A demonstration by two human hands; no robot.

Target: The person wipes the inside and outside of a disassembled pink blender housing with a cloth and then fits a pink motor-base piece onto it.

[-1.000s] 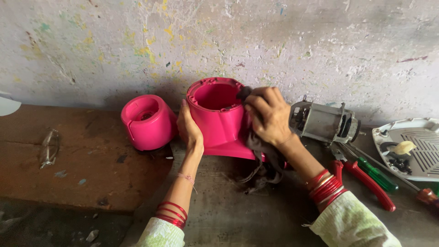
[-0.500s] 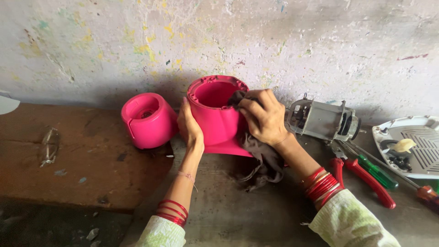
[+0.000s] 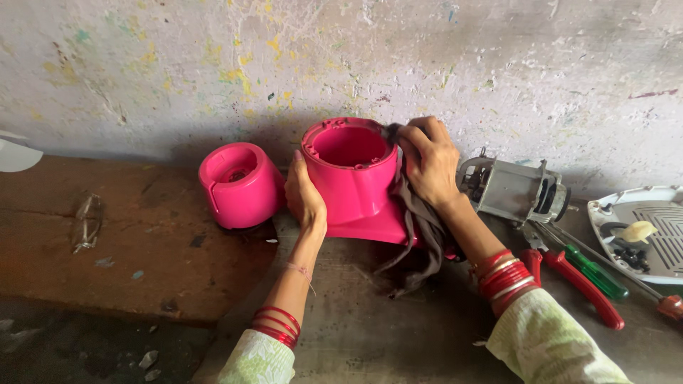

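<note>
A large pink plastic housing point(image 3: 352, 178), open at the top, stands on the grey surface near the wall. My left hand point(image 3: 304, 195) presses flat against its left side and steadies it. My right hand point(image 3: 429, 162) holds a dark brown cloth point(image 3: 416, 235) against the housing's upper right rim; the cloth hangs down to the surface. A smaller pink plastic part point(image 3: 240, 185) stands just left of the left hand. Red bangles sit on both wrists.
A bare metal motor point(image 3: 514, 188) lies right of the housing. Red-handled pliers point(image 3: 580, 284) and a green-handled screwdriver point(image 3: 596, 272) lie beside it. A white base plate point(image 3: 651, 235) with small parts sits at far right. A brown wooden board point(image 3: 121, 242) with a metal clip fills the left.
My right hand has slid with the cloth from the housing's right side up to its rim. The left hand and the housing have stayed put.
</note>
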